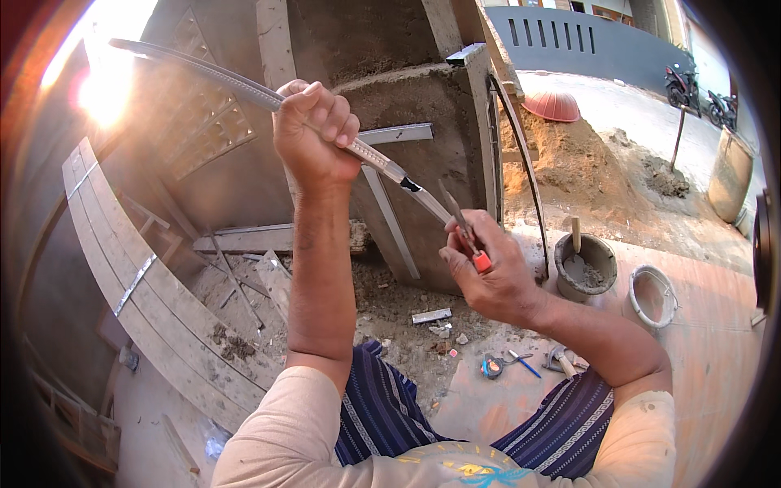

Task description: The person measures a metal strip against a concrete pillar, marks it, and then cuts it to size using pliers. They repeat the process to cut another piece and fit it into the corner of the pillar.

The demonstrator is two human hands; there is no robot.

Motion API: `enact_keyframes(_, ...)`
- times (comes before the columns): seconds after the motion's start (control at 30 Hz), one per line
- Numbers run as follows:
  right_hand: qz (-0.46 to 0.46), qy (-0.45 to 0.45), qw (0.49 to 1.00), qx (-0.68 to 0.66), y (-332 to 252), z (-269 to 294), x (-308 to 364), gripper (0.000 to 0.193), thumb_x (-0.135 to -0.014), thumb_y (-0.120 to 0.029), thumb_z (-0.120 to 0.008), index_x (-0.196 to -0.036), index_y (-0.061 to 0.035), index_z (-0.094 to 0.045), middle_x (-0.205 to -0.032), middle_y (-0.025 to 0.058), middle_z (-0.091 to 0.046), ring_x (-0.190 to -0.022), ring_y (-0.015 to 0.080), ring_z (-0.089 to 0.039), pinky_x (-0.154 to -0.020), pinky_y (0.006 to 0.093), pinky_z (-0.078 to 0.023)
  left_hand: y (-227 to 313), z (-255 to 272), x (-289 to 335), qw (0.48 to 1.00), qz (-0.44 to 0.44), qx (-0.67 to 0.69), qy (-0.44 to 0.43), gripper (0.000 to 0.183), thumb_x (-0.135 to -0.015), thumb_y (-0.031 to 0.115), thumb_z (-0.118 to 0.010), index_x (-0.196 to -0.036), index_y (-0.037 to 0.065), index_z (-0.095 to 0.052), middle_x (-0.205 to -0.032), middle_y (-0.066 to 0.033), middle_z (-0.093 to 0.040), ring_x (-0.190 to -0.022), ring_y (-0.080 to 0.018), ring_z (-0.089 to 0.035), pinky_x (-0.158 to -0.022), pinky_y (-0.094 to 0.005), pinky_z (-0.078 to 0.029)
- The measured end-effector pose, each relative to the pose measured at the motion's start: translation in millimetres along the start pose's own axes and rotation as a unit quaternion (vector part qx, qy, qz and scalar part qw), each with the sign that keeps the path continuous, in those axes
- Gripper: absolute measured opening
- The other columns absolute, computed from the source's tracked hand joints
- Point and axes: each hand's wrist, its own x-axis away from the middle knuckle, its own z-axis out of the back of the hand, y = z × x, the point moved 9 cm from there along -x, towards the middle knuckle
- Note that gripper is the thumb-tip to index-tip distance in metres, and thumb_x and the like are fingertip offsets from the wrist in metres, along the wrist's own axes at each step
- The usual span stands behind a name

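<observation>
My left hand (317,134) is raised and closed around a long pale strip (374,157) with a row of small perforations. The strip slants from the upper left down to my right hand (500,272), with a black mark near its lower end. In that hand sits a thin tool with a dark blade (457,213) and a red handle part; its exact kind is unclear. The strip's lower end reaches my right fingers, which partly hide it. Beyond my hands, similar pale strips (396,133) are set against a grey rendered pillar (423,175).
Long wooden planks (134,260) lie at left. A tape measure (491,366), a blue pen (525,363) and a hammer (563,359) rest on the floor before me. At right stand a mortar bucket (561,272) and a pale bucket (672,305); behind is a sand pile (561,154).
</observation>
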Motion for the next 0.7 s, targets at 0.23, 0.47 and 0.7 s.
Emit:
enact_keyframes(0.23, 0.16, 0.082, 0.979, 0.099, -23.3, 37.4, -27.5, 0.065, -0.083, -0.012, -0.087, -0.132, -0.0027, -0.046, -0.107, 0.0075, -0.058, -0.083, 0.0112, -0.054, -0.072, 0.0294, -0.048, -15.6, -8.2, 8.8, 0.997, 0.034, 0.04, 0.054, 0.021, -0.09, 0.008, -0.064, -0.081, 0.016, -0.048, -0.065, 0.0036, -0.042, -0.05, -0.0074, -0.039, -0.041, -0.0237, -0.034)
enact_keyframes(0.47, 0.236, 0.124, 0.955, 0.133, -30.6, 34.1, -26.7, 0.064, -0.081, -0.005, -0.083, -0.134, 0.0001, -0.048, -0.107, 0.0136, -0.059, -0.087, 0.0199, -0.061, -0.076, 0.0326, -0.052, -33.5, -22.9, 12.8, 0.991, 0.049, 0.113, 0.057, 0.022, -0.092, 0.009, -0.066, -0.08, 0.014, -0.049, -0.065, 0.0037, -0.043, -0.049, -0.0064, -0.039, -0.039, -0.0223, -0.036)
enact_keyframes(0.7, 0.224, 0.142, 0.954, 0.138, -29.1, 35.8, -23.2, 0.06, -0.079, 0.004, -0.074, -0.134, 0.0006, -0.049, -0.102, 0.0131, -0.06, -0.082, 0.0212, -0.062, -0.073, 0.0331, -0.053, -50.8, -26.3, 18.2, 0.99, 0.081, 0.111, 0.037, 0.018, -0.091, 0.01, -0.067, -0.085, 0.016, -0.051, -0.066, 0.0037, -0.042, -0.05, -0.0074, -0.039, -0.041, -0.0245, -0.035)
